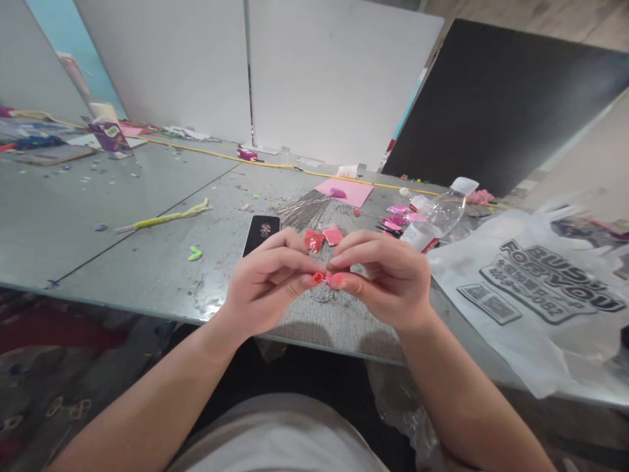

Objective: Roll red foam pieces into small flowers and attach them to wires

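Observation:
Over the table's front edge, my left hand (268,282) pinches a small red rose-like clay piece (318,278) between thumb and fingertips. Fingertip to fingertip with it, my right hand (388,275) is closed in a pinch at a tiny pink bit beside the rose; whether the two pieces are joined cannot be made out. Just beyond the fingers lie an orange-red packet (313,240) and a pinkish-red packet (332,235), apparently of modelling clay. A black phone (260,234) is partly hidden behind my left hand.
Thin metal wires (307,208) fan out near a pink sheet (356,191). On the right stand a plastic bottle (445,210) and a white bag (531,295), beside pink packets (398,216). Leftward are a yellow-green twisted stick (164,219) and a purple box (112,136).

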A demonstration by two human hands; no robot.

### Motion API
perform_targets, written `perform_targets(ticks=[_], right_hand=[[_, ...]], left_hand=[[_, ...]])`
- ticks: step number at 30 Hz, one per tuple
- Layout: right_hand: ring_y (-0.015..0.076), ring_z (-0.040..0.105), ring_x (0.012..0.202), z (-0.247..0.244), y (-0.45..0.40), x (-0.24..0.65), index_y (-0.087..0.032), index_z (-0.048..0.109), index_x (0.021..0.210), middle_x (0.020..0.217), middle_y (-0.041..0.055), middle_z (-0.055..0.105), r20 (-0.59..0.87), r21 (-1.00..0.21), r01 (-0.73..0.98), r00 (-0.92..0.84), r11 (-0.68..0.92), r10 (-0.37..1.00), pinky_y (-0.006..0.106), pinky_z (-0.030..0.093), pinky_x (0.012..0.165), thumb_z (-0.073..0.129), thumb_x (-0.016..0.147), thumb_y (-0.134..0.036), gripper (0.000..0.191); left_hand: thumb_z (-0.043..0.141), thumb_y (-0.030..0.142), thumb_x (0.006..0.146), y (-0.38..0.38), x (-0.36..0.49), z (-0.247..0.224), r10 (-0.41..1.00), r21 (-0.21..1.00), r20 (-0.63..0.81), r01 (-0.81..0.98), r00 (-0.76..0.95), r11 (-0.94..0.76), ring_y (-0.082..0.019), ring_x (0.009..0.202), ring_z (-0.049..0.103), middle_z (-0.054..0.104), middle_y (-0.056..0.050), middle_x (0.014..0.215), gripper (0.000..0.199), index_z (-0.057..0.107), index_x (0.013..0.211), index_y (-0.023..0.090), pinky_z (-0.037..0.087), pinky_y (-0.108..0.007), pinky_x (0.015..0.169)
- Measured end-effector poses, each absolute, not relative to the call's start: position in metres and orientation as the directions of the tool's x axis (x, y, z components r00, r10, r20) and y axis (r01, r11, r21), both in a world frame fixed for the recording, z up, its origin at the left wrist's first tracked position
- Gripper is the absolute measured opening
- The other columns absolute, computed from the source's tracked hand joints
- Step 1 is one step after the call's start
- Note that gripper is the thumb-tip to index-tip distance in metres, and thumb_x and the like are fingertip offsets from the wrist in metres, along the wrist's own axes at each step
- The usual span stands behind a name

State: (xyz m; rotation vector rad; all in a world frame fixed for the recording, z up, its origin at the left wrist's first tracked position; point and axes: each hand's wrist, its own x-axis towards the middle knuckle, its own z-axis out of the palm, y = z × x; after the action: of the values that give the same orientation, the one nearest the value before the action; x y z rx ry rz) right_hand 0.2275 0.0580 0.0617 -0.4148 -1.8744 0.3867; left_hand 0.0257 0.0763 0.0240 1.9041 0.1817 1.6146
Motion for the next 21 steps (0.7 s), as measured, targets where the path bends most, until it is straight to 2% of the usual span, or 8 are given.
perform_targets(ticks=[3,10,16,21], right_hand=[[0.0192,0.073,0.075,0.0614,0.0565,0.2268,-0.031,0.080,0.106,0.088,0.0038,0.078,0.830,-0.457,0.065,-0.329,0.887,0.451,0.034,0.061,0.064,0.082,0.089,-0.018,0.021],[0.0178,0.073,0.077,0.0610,0.0558,0.2241,-0.019,0.079,0.104,0.092,0.0068,0.077,0.867,-0.395,-0.004,-0.332,0.919,0.372,0.029,0.061,0.060,0.084,0.079,-0.006,0.028],[0.0174,0.072,0.074,0.0625,0.0537,0.2230,-0.019,0.078,0.100,0.089,0.0060,0.076,0.878,-0.365,-0.021,-0.341,0.931,0.337,0.031,0.060,0.062,0.085,0.080,-0.010,0.023],[0.0169,0.071,0.074,0.0622,0.0535,0.2217,-0.018,0.077,0.100,0.090,0.0065,0.077,0.873,-0.376,-0.046,-0.353,0.926,0.337,0.030,0.058,0.060,0.086,0.080,-0.010,0.024]], left_hand=[[0.072,0.017,0.096,0.0739,0.0240,0.0234,0.503,0.552,0.833,-0.280,0.230,-0.786,-0.018,0.084,0.061,0.058,-0.005,0.091,0.018,0.080,0.108,0.028,0.052,-0.032,0.069],[0.072,0.011,0.094,0.0712,0.0240,0.0247,0.408,0.460,0.882,-0.251,0.235,-0.852,-0.015,0.082,0.061,0.057,-0.004,0.090,0.019,0.078,0.109,0.021,0.051,-0.028,0.068],[0.073,0.012,0.093,0.0682,0.0257,0.0280,0.359,0.413,0.898,-0.212,0.254,-0.885,-0.016,0.080,0.061,0.058,-0.004,0.088,0.015,0.078,0.106,0.019,0.052,-0.030,0.069],[0.074,0.016,0.094,0.0669,0.0256,0.0276,0.380,0.434,0.891,-0.219,0.249,-0.874,-0.017,0.081,0.062,0.063,-0.005,0.088,0.013,0.078,0.106,0.021,0.053,-0.032,0.070]])
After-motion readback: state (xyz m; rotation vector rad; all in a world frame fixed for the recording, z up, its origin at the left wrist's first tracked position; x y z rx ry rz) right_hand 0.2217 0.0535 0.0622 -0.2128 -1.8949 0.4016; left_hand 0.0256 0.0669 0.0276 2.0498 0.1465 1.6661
